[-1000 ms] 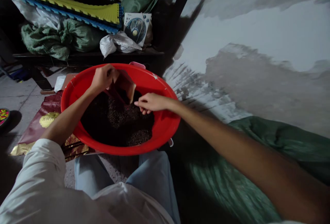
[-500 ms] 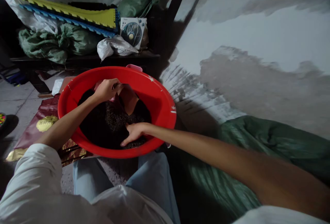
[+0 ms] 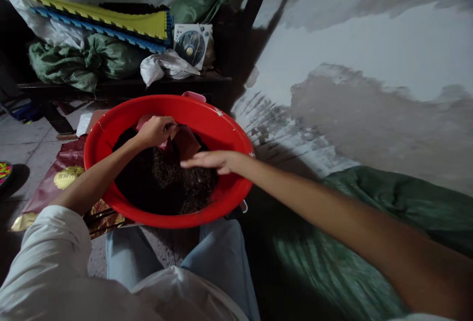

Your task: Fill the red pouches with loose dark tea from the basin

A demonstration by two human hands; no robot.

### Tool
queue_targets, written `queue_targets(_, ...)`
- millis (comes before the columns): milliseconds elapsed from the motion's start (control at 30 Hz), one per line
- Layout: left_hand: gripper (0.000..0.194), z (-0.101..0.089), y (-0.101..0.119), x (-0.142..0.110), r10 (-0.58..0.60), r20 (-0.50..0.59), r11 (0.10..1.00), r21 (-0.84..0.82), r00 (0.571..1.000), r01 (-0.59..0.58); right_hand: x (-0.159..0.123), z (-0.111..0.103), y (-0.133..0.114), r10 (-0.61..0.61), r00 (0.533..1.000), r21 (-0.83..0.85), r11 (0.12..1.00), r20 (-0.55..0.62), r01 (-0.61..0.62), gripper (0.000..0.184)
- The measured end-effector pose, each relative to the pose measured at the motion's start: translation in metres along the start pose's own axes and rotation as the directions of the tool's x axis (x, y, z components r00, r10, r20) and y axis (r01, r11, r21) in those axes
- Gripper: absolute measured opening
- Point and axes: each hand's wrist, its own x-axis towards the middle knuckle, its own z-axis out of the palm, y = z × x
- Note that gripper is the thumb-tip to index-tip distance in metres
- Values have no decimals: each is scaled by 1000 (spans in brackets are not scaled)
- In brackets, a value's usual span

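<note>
A large red plastic basin [image 3: 236, 190] stands in front of me, partly filled with dark, loose, fine bits [image 3: 158, 197] that look like dried tea leaves. Inside it, a dark red bag [image 3: 185, 141] leans with its mouth apart. My left hand [image 3: 157, 131] has its fingers closed on the upper edge of that bag. Just right of the bag, my right hand [image 3: 207, 160] is stretched flat over the dark bits, slightly blurred, holding nothing I can see. Some dark bits below its palm are smeared by motion.
A maroon bag with a gold label [image 3: 68, 177] lies left of the basin. Green sacks [image 3: 362, 202] bulge at the right by the stained wall [image 3: 369, 109]. Behind, a dark bench [image 3: 111, 87] bears foam mats [image 3: 111, 20] and a box fan [image 3: 191, 47].
My right hand has risen out of the dark bits and moved up and right, its fingers now straight. The left hand stays on the bag, barely shifted.
</note>
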Motion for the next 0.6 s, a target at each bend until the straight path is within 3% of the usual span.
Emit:
queue_targets(67,23,0,1,1,-6,-27,1000,3,1000,6,-3,-16,-13,-114,979,93,987,-172,131,62)
queue_targets(167,23,1,1,1,-28,-93,1000,-3,995,28,-9,-29,-26,-200,924,28,975,-325,221,74)
queue_targets(300,20,5,3,1,-61,-108,998,-25,992,59,-17,-35,-18,-182,953,208,950,-242,234,72)
queue_targets(400,14,-1,1,2,-117,-146,993,-16,982,116,-20,-42,-2,-175,963,229,948,-203,221,53)
queue_targets(467,11,-12,-3,5,-171,-277,985,-27,946,170,-19,-48,8,-182,959,115,971,-218,210,38)
queue_targets(533,11,-24,-8,8,-216,-429,976,-72,877,205,-15,-51,15,-208,933,-116,977,-294,181,31)
queue_targets(600,11,-33,-11,11,-236,-498,971,-103,834,213,-7,-49,18,-286,860,-371,920,-422,124,52)
